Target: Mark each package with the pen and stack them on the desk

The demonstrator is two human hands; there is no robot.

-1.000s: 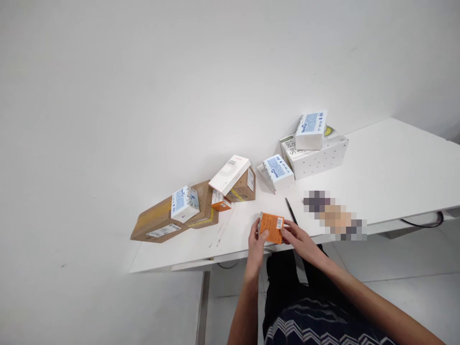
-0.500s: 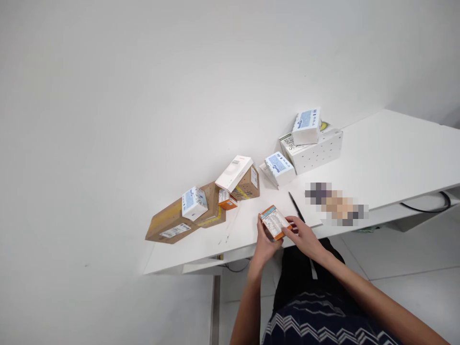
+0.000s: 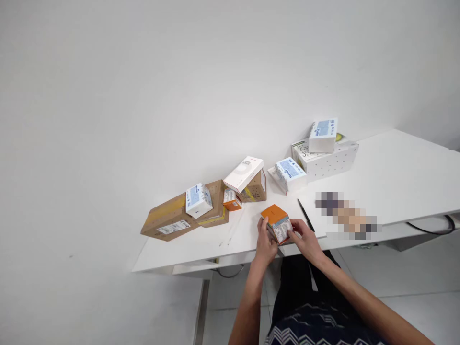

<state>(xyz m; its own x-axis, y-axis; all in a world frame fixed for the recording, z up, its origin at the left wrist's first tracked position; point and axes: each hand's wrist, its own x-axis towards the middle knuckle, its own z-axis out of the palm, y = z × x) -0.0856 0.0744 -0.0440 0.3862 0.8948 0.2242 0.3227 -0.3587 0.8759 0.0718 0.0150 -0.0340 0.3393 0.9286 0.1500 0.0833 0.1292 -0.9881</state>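
Observation:
Between both hands, just above the front edge of the white table point(image 3: 247, 235), is a small orange and white box point(image 3: 276, 220). Its plain orange face and a printed side panel are turned up. My left hand point(image 3: 266, 244) is closed around the box's left side, thumb up along it. From the right, the fingers of my right hand point(image 3: 305, 239) grip the lower right corner. A black pen point(image 3: 305, 215) lies on the table, to the right of the box and close to my right hand.
Brown cartons point(image 3: 167, 215) stand at the left, with a tissue pack point(image 3: 198, 200) on top. A white box point(image 3: 244, 173) leans on a smaller carton, beside another orange box point(image 3: 232, 200). Further right are another tissue pack point(image 3: 292, 175) and a large white box point(image 3: 330, 160). A pixelated patch covers something at right.
The box has been tilted in my hands: its printed white face showed before, now the orange face is uppermost. The view has shifted slightly.

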